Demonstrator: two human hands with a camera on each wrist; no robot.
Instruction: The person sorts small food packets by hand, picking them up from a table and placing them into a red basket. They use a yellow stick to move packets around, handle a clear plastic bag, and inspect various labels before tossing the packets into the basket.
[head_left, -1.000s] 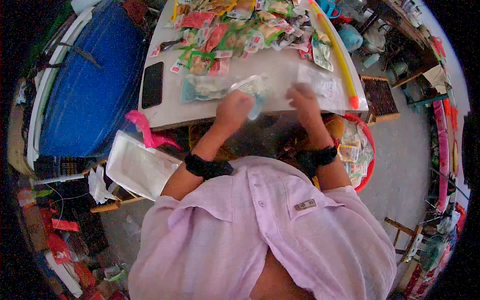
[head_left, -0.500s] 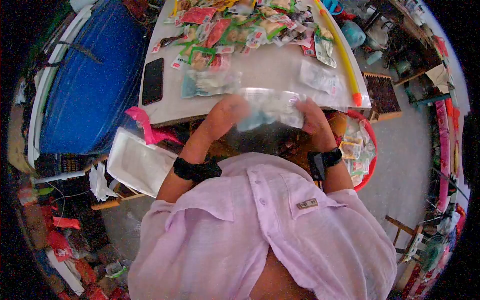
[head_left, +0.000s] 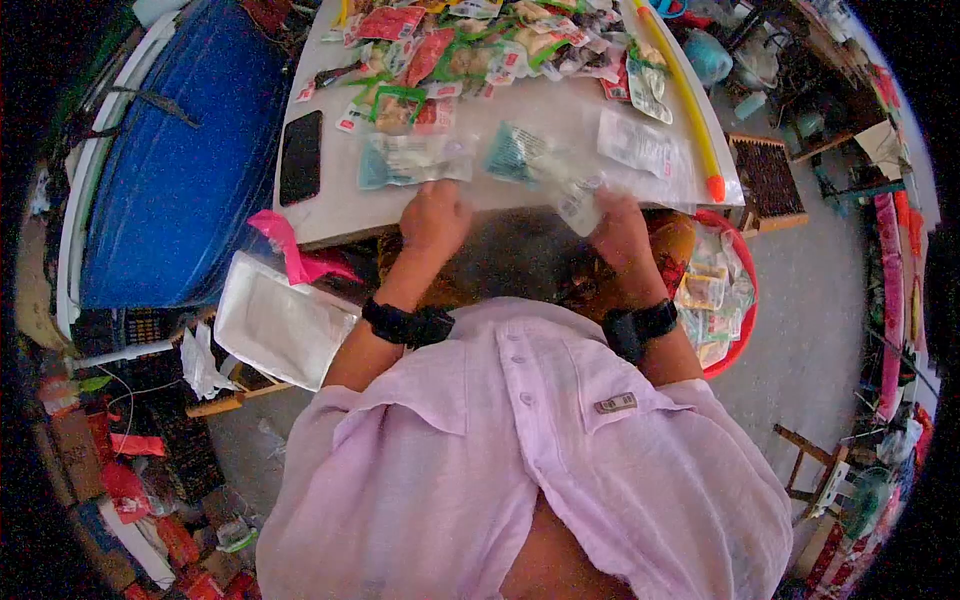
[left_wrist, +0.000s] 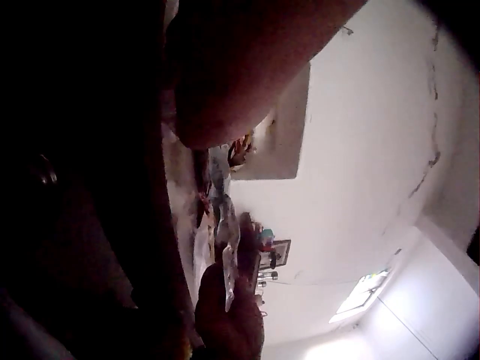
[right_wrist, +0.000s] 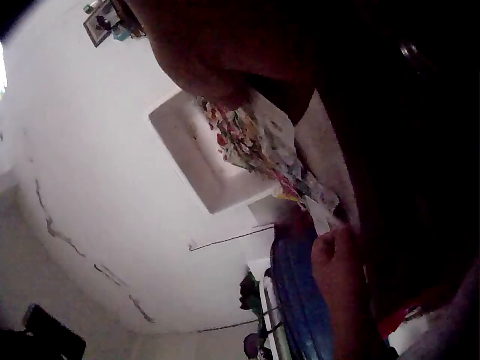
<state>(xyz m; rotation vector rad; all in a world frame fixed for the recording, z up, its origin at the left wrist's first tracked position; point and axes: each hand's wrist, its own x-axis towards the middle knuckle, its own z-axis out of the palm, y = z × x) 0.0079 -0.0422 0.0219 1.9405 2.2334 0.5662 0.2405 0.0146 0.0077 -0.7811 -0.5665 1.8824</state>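
In the head view, my right hand (head_left: 620, 232) pinches the near end of a clear-and-teal plastic packet (head_left: 517, 152), which slants forward over the table's front part. The left wrist view also shows this right hand (left_wrist: 229, 319) with a clear packet edge between thumb and fingers. My left hand (head_left: 436, 222) is at the table's front edge, its blurred fingertips right at the near edge of a second clear-and-teal packet (head_left: 405, 162). The right wrist view shows the left hand (right_wrist: 341, 262) with curled fingers beside a whitish sheet; I cannot tell if they grip it.
A clear packet (head_left: 640, 142) lies at the table's right, beside a yellow tube (head_left: 682, 90). Behind is a heap of colourful food packets (head_left: 470, 60). A black phone (head_left: 301, 157) lies at left. Below stand a white foam box (head_left: 285, 320) and a red-rimmed basket of packets (head_left: 750, 300).
Both hands held the packet stretched between them half a second ago. Now the left hand has let go and sits by the left packet, while the right hand keeps its packet, now slanted forward.
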